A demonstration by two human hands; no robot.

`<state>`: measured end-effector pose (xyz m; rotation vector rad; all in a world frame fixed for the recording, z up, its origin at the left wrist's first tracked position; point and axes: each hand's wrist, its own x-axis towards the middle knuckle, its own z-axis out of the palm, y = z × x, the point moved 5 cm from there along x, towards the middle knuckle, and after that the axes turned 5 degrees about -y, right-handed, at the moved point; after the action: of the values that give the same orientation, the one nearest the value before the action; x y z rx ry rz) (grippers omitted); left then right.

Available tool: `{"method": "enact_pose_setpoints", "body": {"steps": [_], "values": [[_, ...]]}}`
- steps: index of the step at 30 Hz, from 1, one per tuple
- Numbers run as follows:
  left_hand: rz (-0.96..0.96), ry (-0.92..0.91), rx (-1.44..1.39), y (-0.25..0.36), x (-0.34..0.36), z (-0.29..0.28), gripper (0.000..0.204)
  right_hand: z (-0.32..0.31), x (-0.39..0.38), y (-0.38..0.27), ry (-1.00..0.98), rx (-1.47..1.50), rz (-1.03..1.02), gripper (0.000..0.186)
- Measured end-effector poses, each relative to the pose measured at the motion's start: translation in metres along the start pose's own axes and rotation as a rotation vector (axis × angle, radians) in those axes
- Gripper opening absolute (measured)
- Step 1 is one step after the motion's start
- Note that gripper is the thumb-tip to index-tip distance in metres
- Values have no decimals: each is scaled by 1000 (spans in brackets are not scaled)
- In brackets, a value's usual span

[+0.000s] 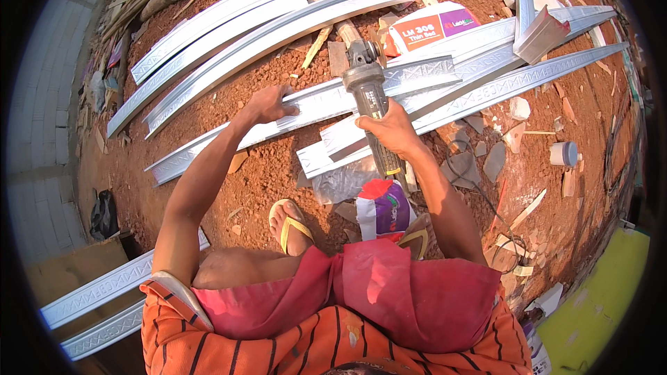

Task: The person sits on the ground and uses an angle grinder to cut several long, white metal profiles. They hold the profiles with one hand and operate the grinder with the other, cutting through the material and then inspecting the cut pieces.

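My right hand is wrapped round the body of a dark angle grinder, whose grey head points away from me. The grinder's head lies over a silvery metal channel; I cannot tell whether its disc touches the metal. To the left, my left hand grips the edge of that same channel, its fingers partly hidden. Beneath the grinder's lower end are a second channel and a crumpled clear plastic sheet. A white and purple bag sits between my feet.
Several long metal channels lie on the red soil at the far left. More channels cross at right, with a bent offcut on top. A printed sack, broken tiles, a small tub and a dark cable lie around.
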<state>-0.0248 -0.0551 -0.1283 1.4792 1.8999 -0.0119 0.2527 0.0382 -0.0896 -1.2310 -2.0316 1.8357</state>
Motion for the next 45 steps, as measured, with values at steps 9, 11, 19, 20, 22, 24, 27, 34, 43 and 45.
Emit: {"method": "enact_pose_setpoints", "body": {"steps": [9,11,19,20,22,24,27,34,43,45], "values": [[16,48,-62,0,-3,0,46,2,-12,-3,8,32,11,55],[18,80,-46,-1,-5,0,46,3,-13,-3,3,6,37,55],[-16,0,-72,8,-8,-4,46,2,-11,6,27,18,16,56],[-17,4,-67,7,-8,-4,46,3,-12,6,28,6,18,56],[-18,3,-57,7,-8,-4,46,3,-13,6,25,14,18,56],[-21,-6,-47,7,-7,-4,46,3,-14,5,20,12,28,56],[4,4,-79,9,-9,-4,46,2,-14,4,4,3,55,56],[13,61,-23,5,-10,0,41,3,-14,2,0,34,46,57],[-50,128,-17,8,-17,1,48,2,-23,-3,-21,31,53,57],[-99,70,-13,13,-19,-1,48,1,-24,-1,-21,31,53,56]]}}
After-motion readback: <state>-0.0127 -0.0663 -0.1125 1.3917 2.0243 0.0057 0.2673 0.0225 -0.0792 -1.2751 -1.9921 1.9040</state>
